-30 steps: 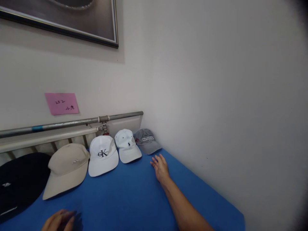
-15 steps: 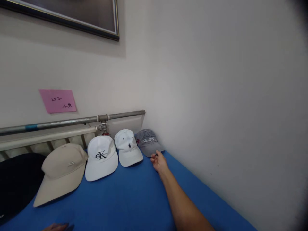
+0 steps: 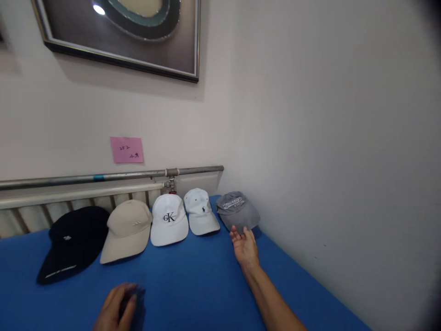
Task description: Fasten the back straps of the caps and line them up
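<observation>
My right hand (image 3: 245, 246) is palm up at the front edge of a grey cap (image 3: 239, 212) with white lettering, its fingers apart by the brim. Whether the fingertips touch the brim is hard to tell. The cap sits at the right end of a row, its brim tilted toward the wall. Low in the view, my left hand (image 3: 119, 305) hovers over the blue surface (image 3: 186, 285), blurred, thumb and fingers apart around nothing. Beside the grey cap is a pale cap (image 3: 200, 214) with a small dark rider emblem, then a white cap (image 3: 168, 220) lettered CK.
Farther left in the row lie a beige cap (image 3: 127, 230) and a black cap (image 3: 76, 243). Behind them run a metal pipe (image 3: 138, 175) and a radiator (image 3: 76, 202). A pink note (image 3: 127, 150) and a framed picture (image 3: 120, 59) hang on the wall. A bare wall (image 3: 330, 161) borders the right.
The view has swung left and up, bringing the whole black cap in. The grey cap has turned and its brim tilts differently. My left hand has come further into view; my right fingers have spread.
</observation>
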`<state>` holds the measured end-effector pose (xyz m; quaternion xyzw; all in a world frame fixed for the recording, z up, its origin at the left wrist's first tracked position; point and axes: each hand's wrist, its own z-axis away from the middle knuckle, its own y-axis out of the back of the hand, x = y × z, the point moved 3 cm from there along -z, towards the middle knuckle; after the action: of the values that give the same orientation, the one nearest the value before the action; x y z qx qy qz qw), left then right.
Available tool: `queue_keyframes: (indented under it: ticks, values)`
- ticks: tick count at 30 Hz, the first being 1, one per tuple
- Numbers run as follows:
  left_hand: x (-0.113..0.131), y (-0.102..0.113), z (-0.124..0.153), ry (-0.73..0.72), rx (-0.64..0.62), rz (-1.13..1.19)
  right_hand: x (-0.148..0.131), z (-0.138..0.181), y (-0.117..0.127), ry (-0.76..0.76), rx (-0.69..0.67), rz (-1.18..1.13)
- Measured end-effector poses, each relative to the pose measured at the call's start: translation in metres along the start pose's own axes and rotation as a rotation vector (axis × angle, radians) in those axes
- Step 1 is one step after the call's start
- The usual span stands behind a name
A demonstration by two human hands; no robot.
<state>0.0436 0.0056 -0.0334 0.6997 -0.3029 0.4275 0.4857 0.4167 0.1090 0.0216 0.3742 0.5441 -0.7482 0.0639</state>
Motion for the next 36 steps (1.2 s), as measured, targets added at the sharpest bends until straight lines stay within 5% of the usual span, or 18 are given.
queue_keyframes:
  ticks: [4,7,9,11,15,20,22,27,31,36]
  values:
    - [0.01,0.006,0.014,0.192,0.003,0.247,0.012,0.052,-0.019,-0.093,-0.162,0.015]
    - [0.014,0.01,0.021,0.329,-0.029,0.596,0.031,0.091,-0.032,-0.225,-0.404,0.088]
    - [0.022,0.012,0.022,0.372,-0.102,0.798,0.043,0.111,-0.037,-0.316,-0.574,0.152]
    - [0.033,0.014,0.021,0.414,-0.271,0.676,0.052,0.124,-0.039,-0.387,-0.673,0.197]
    - [0.043,0.017,0.025,0.472,-0.541,0.226,0.056,0.133,-0.039,-0.465,-0.709,0.254]
    - [0.047,-0.001,0.047,0.427,-0.716,0.843,0.057,0.136,-0.04,-0.465,-0.684,0.312]
    - [0.049,-0.009,0.055,0.443,-0.779,0.921,0.062,0.137,-0.04,-0.495,-0.645,0.288]
    - [0.05,-0.004,0.046,0.505,-0.48,0.972,0.072,0.135,-0.039,-0.583,-0.602,0.283]
    - [0.043,0.01,0.033,0.505,-0.196,0.994,0.074,0.138,-0.041,-0.591,-0.712,0.292]
    - [0.036,0.018,0.025,0.485,0.0,1.003,0.079,0.147,-0.037,-0.543,-0.807,0.463]
